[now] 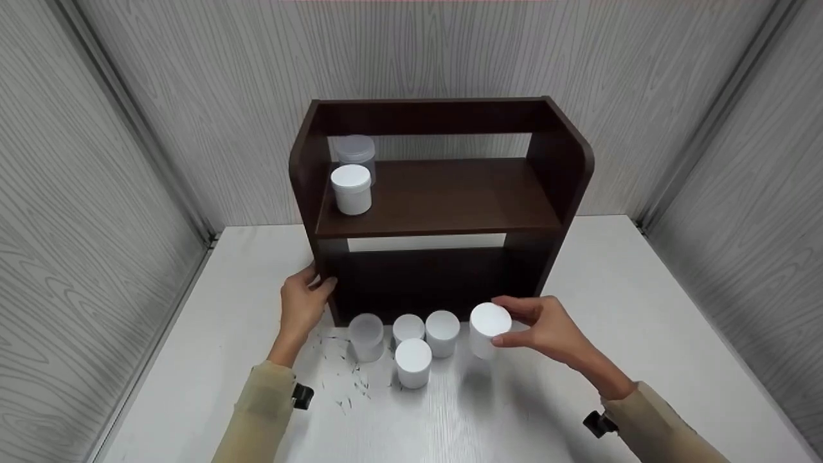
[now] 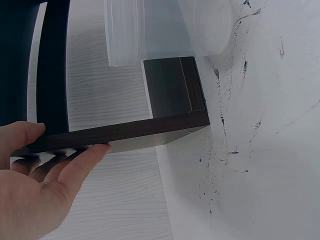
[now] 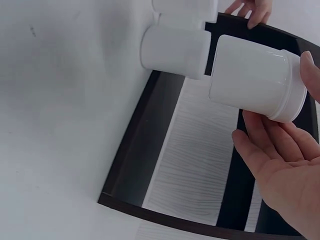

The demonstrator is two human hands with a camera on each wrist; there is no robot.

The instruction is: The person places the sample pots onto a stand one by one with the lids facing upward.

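A dark brown two-tier shelf [image 1: 443, 193] stands on the white table. My left hand [image 1: 302, 303] grips the edge of its left side panel [image 2: 135, 127], thumb on one face and fingers on the other. Held by its lid end between the thumb and fingers of my right hand [image 1: 546, 331] is a white lidded jar [image 3: 252, 75], raised above the table in front of the shelf. On the upper tier, at the left, a white jar [image 1: 353, 196] sits before a translucent jar [image 1: 355, 148].
In front of the shelf, on the table [image 1: 643, 308], stand a translucent jar [image 1: 366, 341] and three white jars, the nearest one [image 1: 413, 365] ahead of the others. Dark scuff marks [image 2: 222, 120] streak the tabletop. Grey wood-grain walls [image 1: 193, 58] enclose the back and sides.
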